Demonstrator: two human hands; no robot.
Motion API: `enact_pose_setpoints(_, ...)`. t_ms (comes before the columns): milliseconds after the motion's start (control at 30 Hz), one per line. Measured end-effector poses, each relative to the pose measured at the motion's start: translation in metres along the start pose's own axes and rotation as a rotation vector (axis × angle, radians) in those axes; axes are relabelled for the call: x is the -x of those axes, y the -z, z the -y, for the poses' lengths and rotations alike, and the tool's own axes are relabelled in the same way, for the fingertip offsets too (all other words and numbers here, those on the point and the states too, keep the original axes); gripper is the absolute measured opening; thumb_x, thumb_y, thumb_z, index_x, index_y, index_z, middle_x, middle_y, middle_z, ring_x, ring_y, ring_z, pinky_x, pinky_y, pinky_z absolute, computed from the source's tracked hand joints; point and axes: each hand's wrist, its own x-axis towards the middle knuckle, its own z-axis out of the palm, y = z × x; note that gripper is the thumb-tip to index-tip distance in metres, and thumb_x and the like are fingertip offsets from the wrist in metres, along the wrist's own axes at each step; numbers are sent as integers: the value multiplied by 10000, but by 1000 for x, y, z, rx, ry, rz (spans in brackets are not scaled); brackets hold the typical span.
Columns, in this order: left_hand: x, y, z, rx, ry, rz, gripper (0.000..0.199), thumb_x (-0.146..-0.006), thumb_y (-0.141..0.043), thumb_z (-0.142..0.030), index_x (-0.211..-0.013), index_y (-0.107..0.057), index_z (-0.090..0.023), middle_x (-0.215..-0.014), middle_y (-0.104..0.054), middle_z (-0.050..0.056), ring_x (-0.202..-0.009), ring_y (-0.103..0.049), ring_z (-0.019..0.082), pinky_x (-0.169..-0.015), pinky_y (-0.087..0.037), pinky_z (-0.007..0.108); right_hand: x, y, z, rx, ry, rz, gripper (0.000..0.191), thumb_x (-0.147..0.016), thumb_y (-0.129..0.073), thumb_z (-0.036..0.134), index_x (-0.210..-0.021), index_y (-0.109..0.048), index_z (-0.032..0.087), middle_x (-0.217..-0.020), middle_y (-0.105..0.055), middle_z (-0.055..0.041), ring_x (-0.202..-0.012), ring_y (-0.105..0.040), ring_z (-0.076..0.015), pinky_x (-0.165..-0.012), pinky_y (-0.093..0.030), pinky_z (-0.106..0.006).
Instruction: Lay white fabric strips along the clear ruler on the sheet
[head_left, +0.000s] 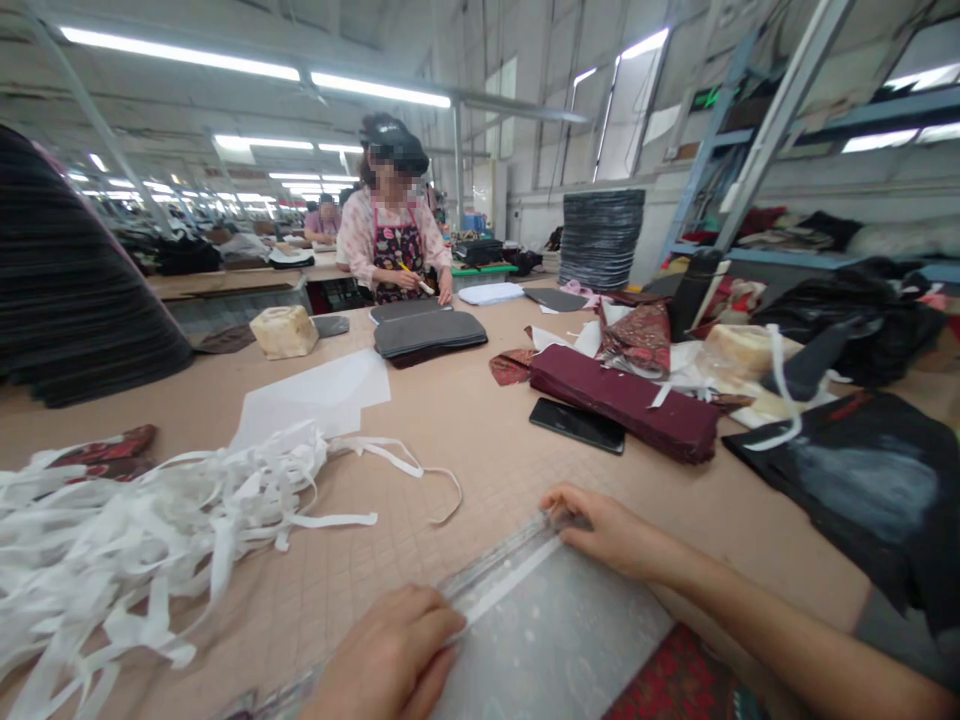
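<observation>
A grey, faintly spotted sheet (547, 630), which looks like fabric or lining, lies at the table's near edge. Along its far edge runs a narrow white tape (514, 578) beside a shiny, see-through band. My right hand (600, 530) is closed in a pinch on the far right end of this edge. At the near left end, my left hand (397, 650) is closed on the same edge, its fingertips partly hidden. Red patterned fabric (679, 680) shows from under the sheet at the lower right.
A tangled heap of white tape (180, 540) covers the left side. Beyond my right hand lie a black phone (577, 425) and a folded maroon fabric stack (622, 400). Dark stacked pieces (75, 280) rise at left. Across the table a co-worker (394, 220) handles grey pieces (429, 335).
</observation>
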Motion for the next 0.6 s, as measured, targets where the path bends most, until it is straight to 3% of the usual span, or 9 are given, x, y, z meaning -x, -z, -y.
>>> enact_pose_setpoints(133, -42, -21, -9, 100, -25, -91, 284, -827, -489, -144, -1100, -546, -200, -1036, -587, 59, -949, -543, 181, -846, -446, 310, 3, -6, -5, -175, 83, -29, 292, -670, -437, 41, -913, -524, 178, -837, -597, -19, -786, -575, -149, -738, -463, -297)
enact_pose_setpoints(233, -66, -33, -16, 122, 27, -112, 235, -811, -532, -148, -1038, -582, -185, -968, -598, 50, -917, -539, 186, -825, -433, 308, 10, -6, -9, -161, 128, -62, 264, -707, -446, 68, -933, -524, 182, -852, -591, -25, -804, -571, -156, -747, -474, -313)
enact_pose_setpoints(333, -80, -41, -20, 127, 106, -49, 137, -809, -509, -120, -846, -628, -177, -829, -600, 26, -828, -552, 168, -750, -429, 266, 15, -8, -13, 55, 207, -220, 313, -741, -463, 76, -1027, -521, 188, -957, -578, -60, -907, -546, -185, -808, -462, -363)
enact_pose_setpoints(433, -85, -44, -20, 111, 143, 2, 165, -818, -474, -115, -848, -628, -167, -834, -591, 31, -826, -552, 161, -753, -421, 255, 21, -12, -18, 341, 310, -368, 169, -813, -456, 105, -914, -558, 194, -940, -568, -76, -932, -518, -207, -822, -449, -392)
enact_pose_setpoints(600, -84, -48, -25, -31, 115, 43, 195, -866, -420, -135, -918, -605, -165, -909, -568, 38, -874, -528, 173, -783, -420, 278, 26, -15, -25, 532, 366, -250, 200, -879, -407, 115, -892, -593, 186, -899, -595, -68, -863, -535, -192, -766, -469, -353)
